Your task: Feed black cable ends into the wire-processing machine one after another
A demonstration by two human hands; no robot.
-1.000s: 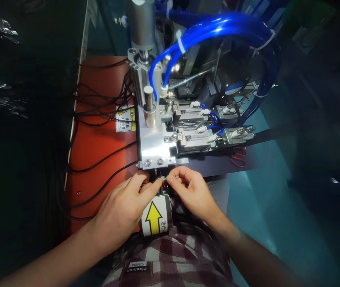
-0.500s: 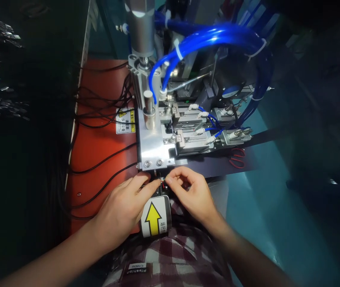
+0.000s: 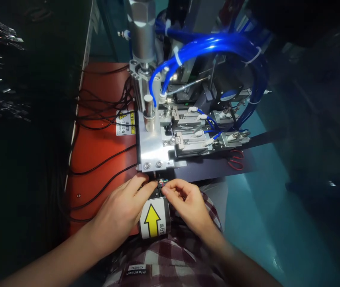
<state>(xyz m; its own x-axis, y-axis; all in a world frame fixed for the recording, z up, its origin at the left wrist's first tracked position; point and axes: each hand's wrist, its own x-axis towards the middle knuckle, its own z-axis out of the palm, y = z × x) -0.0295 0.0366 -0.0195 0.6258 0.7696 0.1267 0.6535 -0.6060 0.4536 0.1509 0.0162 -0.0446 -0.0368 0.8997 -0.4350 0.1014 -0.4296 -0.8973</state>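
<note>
Here, the small wired part [image 3: 162, 181] lies between the two hands, near the front edge of the metal plate [image 3: 153, 148]. The left hand [image 3: 124, 199] and the right hand [image 3: 190, 202] both keep fingers narrow beside it; whether they grip it, I cannot tell.

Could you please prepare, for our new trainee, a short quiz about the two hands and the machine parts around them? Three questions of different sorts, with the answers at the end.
1. True or false: the yellow arrow points toward the metal plate.
2. Choose one. The bundled tubes are: A) red; B) blue; C) green.
3. Which hand is on the red panel's side of the small part?

Key: 1. True. 2. B. 3. The left hand.
</note>
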